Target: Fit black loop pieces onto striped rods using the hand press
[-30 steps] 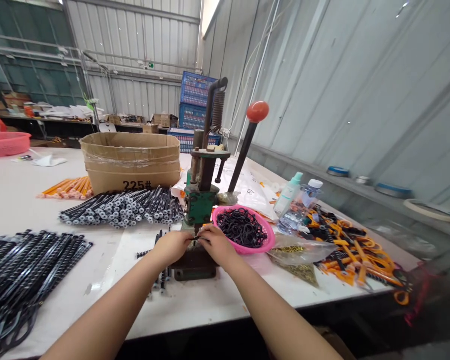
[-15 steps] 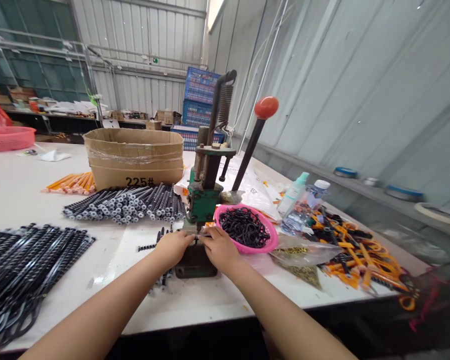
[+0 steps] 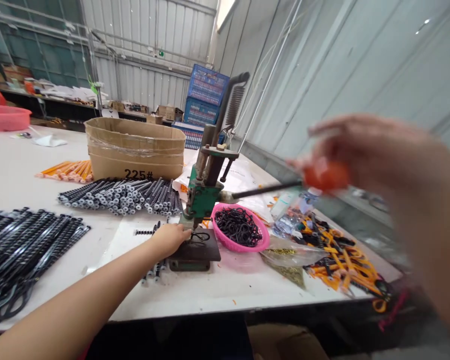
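Right hand (image 3: 363, 155) clenched on red knob (image 3: 326, 175) of press lever (image 3: 266, 189), blurred. Left hand (image 3: 168, 239), grip unclear, on press base (image 3: 200, 255), just beside black loop (image 3: 200, 236).

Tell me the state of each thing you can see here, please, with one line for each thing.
Left hand: at the press base, beside a black loop.
Right hand: closed around the red knob, blurred.
Press lever: tilted nearly level.
Pink basket: full of black loops.
Cardboard box: open on top.
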{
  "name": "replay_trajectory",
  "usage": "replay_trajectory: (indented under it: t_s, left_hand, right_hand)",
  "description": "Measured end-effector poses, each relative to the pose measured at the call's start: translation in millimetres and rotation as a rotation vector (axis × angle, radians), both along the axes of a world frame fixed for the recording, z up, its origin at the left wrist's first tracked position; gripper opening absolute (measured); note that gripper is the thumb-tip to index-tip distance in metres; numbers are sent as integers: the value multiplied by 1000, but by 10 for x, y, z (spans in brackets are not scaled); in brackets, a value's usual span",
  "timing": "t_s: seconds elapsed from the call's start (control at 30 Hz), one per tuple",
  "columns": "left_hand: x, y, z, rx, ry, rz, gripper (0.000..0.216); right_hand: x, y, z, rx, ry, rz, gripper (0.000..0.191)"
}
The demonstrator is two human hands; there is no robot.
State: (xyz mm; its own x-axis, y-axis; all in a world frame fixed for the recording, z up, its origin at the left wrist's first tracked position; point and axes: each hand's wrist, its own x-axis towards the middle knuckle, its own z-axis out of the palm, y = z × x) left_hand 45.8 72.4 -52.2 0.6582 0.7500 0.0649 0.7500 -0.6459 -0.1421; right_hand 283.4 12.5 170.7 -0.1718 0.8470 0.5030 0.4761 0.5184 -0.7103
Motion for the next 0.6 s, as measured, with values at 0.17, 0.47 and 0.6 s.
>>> replay_trajectory:
  t_s: [0.17, 0.47, 0.6]
  left_hand:
    - [-20, 56, -52, -6, -36, -32, 34]
    - [-40, 88, -107, 10, -44, -81, 35]
    - [-40, 83, -100, 8, -41, -74, 36]
  right_hand:
    - [-258, -587, -931, 92, -942, 499, 11]
    - [-392, -478, -1804, 319, -1178, 548, 8]
    - [-360, -479, -1879, 484, -1095, 535, 9]
